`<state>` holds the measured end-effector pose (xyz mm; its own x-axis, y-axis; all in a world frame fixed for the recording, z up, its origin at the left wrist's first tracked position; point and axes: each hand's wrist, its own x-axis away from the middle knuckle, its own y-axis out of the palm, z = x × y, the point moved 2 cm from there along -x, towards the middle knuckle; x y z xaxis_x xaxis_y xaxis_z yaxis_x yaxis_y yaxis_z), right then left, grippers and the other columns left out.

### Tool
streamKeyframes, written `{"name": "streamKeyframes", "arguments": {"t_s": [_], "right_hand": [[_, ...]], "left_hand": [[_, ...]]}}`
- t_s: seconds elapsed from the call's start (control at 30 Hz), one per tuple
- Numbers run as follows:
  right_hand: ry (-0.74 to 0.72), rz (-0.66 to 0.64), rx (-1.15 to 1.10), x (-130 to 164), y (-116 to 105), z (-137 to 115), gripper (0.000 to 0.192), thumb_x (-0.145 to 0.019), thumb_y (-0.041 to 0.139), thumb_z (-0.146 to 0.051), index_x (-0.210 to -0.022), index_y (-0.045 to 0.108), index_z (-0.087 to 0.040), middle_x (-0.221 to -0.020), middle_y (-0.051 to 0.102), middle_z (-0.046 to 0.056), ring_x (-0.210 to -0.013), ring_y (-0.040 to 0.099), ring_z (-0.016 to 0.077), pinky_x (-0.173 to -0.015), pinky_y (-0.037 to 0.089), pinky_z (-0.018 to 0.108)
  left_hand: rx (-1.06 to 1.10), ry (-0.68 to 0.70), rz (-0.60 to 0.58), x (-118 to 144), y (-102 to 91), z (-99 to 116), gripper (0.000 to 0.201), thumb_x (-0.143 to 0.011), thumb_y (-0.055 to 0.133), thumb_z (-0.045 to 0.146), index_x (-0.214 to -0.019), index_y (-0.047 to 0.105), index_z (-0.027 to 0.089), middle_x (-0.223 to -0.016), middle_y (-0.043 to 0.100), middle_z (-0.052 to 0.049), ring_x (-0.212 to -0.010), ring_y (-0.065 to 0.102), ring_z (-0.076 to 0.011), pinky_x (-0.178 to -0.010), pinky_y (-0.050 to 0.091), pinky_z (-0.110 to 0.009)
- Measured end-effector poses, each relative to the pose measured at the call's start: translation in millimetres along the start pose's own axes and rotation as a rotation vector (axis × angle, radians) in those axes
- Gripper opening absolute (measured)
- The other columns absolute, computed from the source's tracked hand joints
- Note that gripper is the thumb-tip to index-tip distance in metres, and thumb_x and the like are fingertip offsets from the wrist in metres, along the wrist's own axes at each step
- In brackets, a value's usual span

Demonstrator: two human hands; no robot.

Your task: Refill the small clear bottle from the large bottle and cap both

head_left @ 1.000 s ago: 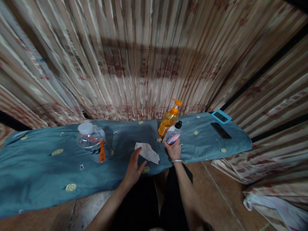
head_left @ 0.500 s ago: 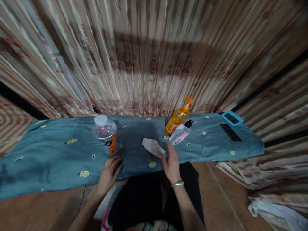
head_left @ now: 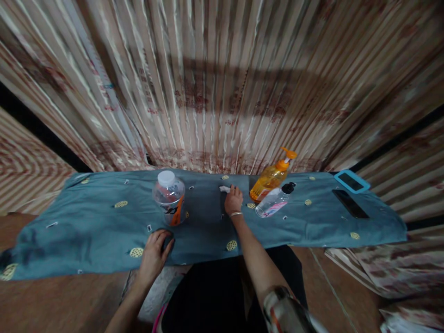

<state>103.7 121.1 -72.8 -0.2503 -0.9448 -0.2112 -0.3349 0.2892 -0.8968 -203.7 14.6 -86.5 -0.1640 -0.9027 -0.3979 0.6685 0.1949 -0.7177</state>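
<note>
cloth (head_left: 86,222): matt blue fabric | jar (head_left: 169,196): clear glossy plastic | pump bottle (head_left: 270,178): glossy orange plastic | tissue (head_left: 225,188): white paper, crumpled

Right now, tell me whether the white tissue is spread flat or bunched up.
Bunched up: the white tissue is a small wad gripped in the right hand, on the blue cloth.

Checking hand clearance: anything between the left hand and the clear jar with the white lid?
Nothing visible. The left hand rests flat on the blue cloth; the clear jar stands just beyond it, only bare cloth between.
</note>
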Motion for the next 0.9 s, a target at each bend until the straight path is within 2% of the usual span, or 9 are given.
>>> {"name": "streamKeyframes", "arguments": {"t_s": [0.1, 0.23, 0.33, 0.43, 0.5, 0.57, 0.67, 0.8, 0.9], "right_hand": [[-0.095, -0.043, -0.032, 11, 18, -47, 0.054, -0.087, 0.034, -0.006, -0.141, 0.040, -0.007, -0.139, 0.046, 0.025, -0.126, 0.043, 0.0316, -0.099, 0.038, 0.051], [-0.298, -0.128, -0.074, 69, 25, -82, 0.051, -0.087, 0.039, -0.009, -0.137, 0.048, -0.017, -0.141, 0.048, 0.014, -0.127, 0.043, 0.0268, -0.101, 0.040, 0.041], [-0.487, -0.190, -0.122, 119, 14, -66, 0.051, -0.088, 0.038, -0.008, -0.137, 0.048, -0.018, -0.138, 0.050, 0.013, -0.129, 0.040, 0.0241, -0.103, 0.040, 0.040], [-0.584, -0.206, -0.138, 141, -4, -20, 0.052, -0.087, 0.038, -0.006, -0.135, 0.050, -0.021, -0.139, 0.050, 0.010, -0.130, 0.039, 0.0215, -0.105, 0.040, 0.039], [-0.516, -0.144, -0.091, 131, -16, 15, 0.048, -0.086, 0.038, -0.005, -0.128, 0.057, -0.020, -0.134, 0.054, 0.010, -0.126, 0.043, 0.0212, -0.105, 0.040, 0.039], [-0.308, -0.052, -0.007, 105, -26, 44, 0.044, -0.085, 0.039, -0.005, -0.121, 0.062, -0.017, -0.129, 0.057, 0.012, -0.120, 0.048, 0.0220, -0.103, 0.041, 0.040], [-0.132, 0.035, 0.032, 57, -26, 56, 0.043, -0.085, 0.035, -0.003, -0.119, 0.061, -0.008, -0.128, 0.055, 0.022, -0.119, 0.048, 0.0275, -0.101, 0.039, 0.047], [-0.047, 0.058, 0.020, 12, 1, 12, 0.047, -0.081, 0.036, 0.000, -0.126, 0.051, 0.000, -0.128, 0.053, 0.027, -0.121, 0.047, 0.0313, -0.100, 0.036, 0.052], [-0.113, 0.009, -0.006, 8, 21, -43, 0.052, -0.079, 0.043, -0.003, -0.131, 0.044, 0.004, -0.129, 0.052, 0.029, -0.123, 0.044, 0.0311, -0.104, 0.033, 0.051]], "left_hand": [[-0.020, 0.005, 0.006, 1, 2.7, 2, 0.025, -0.088, 0.049, 0.043, -0.092, 0.063, 0.022, -0.096, 0.066, -0.008, -0.093, 0.062, -0.0243, -0.086, 0.051, -0.040], [-0.035, 0.022, 0.002, 2, 2.1, 4, 0.025, -0.089, 0.047, 0.042, -0.093, 0.062, 0.022, -0.096, 0.066, -0.008, -0.093, 0.062, -0.0239, -0.087, 0.050, -0.040], [-0.043, 0.036, 0.008, 2, 1.7, 3, 0.027, -0.091, 0.046, 0.043, -0.094, 0.062, 0.021, -0.096, 0.065, -0.008, -0.093, 0.061, -0.0235, -0.086, 0.050, -0.039], [-0.050, 0.063, 0.009, 3, 2.8, 0, 0.030, -0.092, 0.045, 0.044, -0.094, 0.062, 0.020, -0.095, 0.065, -0.008, -0.092, 0.061, -0.0231, -0.084, 0.051, -0.038], [-0.052, 0.078, 0.011, 2, 3.5, -1, 0.031, -0.092, 0.045, 0.045, -0.094, 0.062, 0.019, -0.095, 0.065, -0.008, -0.091, 0.061, -0.0230, -0.083, 0.051, -0.038], [-0.054, 0.094, 0.015, 2, 3.8, -2, 0.030, -0.092, 0.045, 0.044, -0.094, 0.062, 0.019, -0.095, 0.065, -0.008, -0.091, 0.061, -0.0230, -0.083, 0.051, -0.038], [-0.061, 0.123, 0.023, 1, 3.6, -1, 0.029, -0.093, 0.045, 0.043, -0.095, 0.061, 0.019, -0.095, 0.064, -0.008, -0.091, 0.061, -0.0229, -0.083, 0.050, -0.038], [-0.089, 0.140, 0.005, 1, 3.4, -1, 0.026, -0.092, 0.047, 0.041, -0.095, 0.060, 0.019, -0.097, 0.063, -0.008, -0.092, 0.060, -0.0226, -0.083, 0.050, -0.037], [-0.100, 0.128, -0.007, 2, 3.4, -1, 0.025, -0.093, 0.046, 0.040, -0.096, 0.060, 0.019, -0.097, 0.063, -0.008, -0.093, 0.060, -0.0227, -0.084, 0.050, -0.037]]}}
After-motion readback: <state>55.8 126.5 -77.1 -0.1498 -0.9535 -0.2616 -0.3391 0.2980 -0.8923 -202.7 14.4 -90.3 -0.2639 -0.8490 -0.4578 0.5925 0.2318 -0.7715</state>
